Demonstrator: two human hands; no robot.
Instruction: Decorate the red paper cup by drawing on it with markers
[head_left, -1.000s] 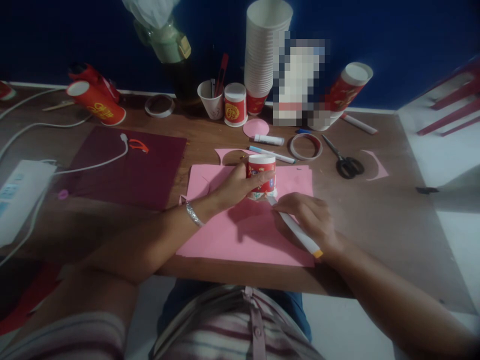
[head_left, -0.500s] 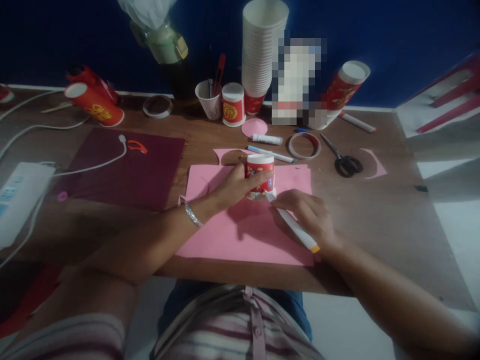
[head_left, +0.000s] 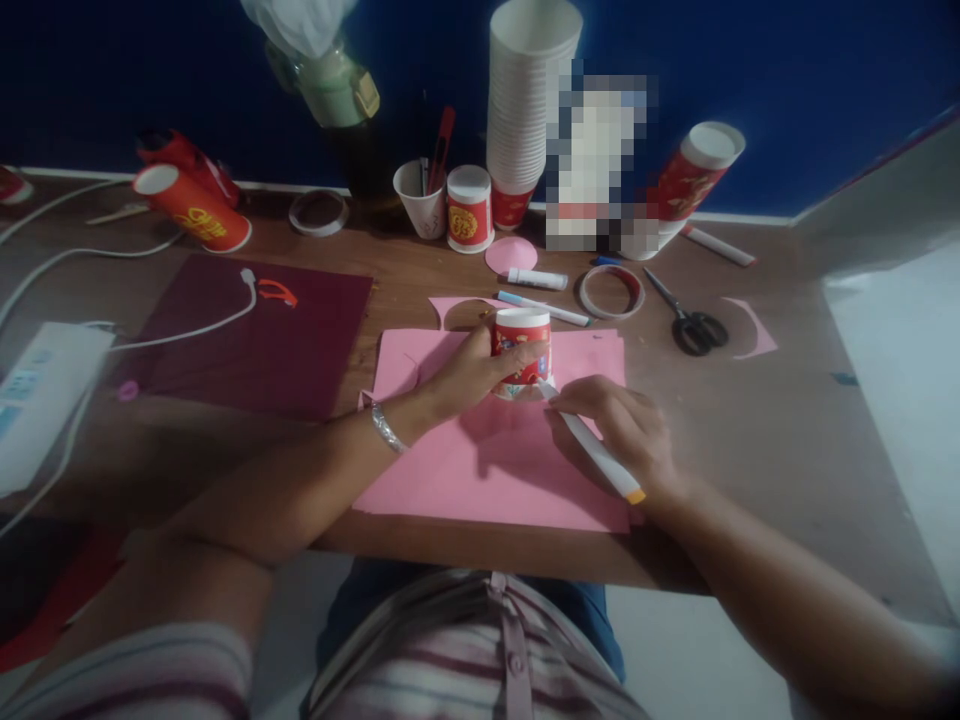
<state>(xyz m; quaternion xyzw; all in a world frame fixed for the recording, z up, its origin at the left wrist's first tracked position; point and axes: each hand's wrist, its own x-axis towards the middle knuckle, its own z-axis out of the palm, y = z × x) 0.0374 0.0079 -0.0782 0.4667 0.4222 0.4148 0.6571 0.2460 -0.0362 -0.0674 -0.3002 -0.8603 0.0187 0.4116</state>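
Observation:
A small red and white paper cup (head_left: 523, 350) stands upside down on a pink sheet of paper (head_left: 487, 470) near the table's front edge. My left hand (head_left: 469, 375) is wrapped round the cup and holds it down. My right hand (head_left: 622, 430) grips a white marker (head_left: 596, 452) with an orange end. The marker's tip touches the paper at the cup's right base.
At the back stand a tall stack of white cups (head_left: 525, 100), a cup of pens (head_left: 421, 205) and more red cups (head_left: 469, 208). Scissors (head_left: 690, 320), a tape ring (head_left: 611, 291), markers (head_left: 536, 279), a dark red sheet (head_left: 255, 335) and a white power strip (head_left: 41, 390) lie around.
My right hand and the marker's tip have crept a little up and right round the cup's base. My left hand and the cup have stayed put.

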